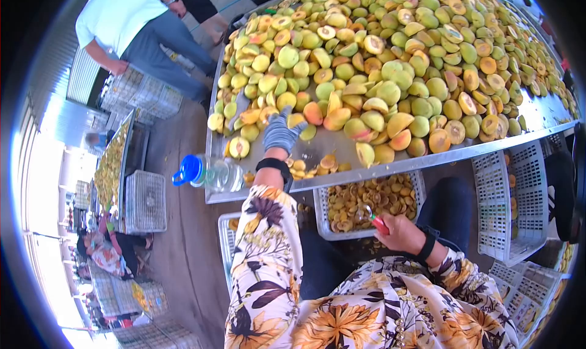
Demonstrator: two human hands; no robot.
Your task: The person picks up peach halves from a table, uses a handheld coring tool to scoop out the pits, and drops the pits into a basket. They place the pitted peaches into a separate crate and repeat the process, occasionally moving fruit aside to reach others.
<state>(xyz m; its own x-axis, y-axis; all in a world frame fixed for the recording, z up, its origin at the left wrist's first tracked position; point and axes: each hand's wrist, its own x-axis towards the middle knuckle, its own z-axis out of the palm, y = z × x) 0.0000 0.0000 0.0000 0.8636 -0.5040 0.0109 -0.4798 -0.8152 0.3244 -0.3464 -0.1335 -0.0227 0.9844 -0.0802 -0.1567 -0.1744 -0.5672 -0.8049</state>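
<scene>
My left hand [281, 132], in a grey-blue glove, reaches over the metal table [342, 146] to the near edge of a big heap of green, yellow and orange peaches [390, 68]. Its fingers touch the nearest fruit; whether they grip one I cannot tell. My right hand [400, 232] is low by my lap, closed on a small red-handled pitting tool [373, 219] with a metal loop tip. It hovers over a white crate [323, 218] holding cut pieces and pits. A few halved pieces [317, 165] lie on the table by my left wrist.
A clear water bottle [210, 172] with a blue cap lies at the table's left corner. White plastic crates [511, 196] stand under the table at right and on the floor at left [145, 201]. A person in a light shirt [131, 25] stands beyond the table. Another person sits far left.
</scene>
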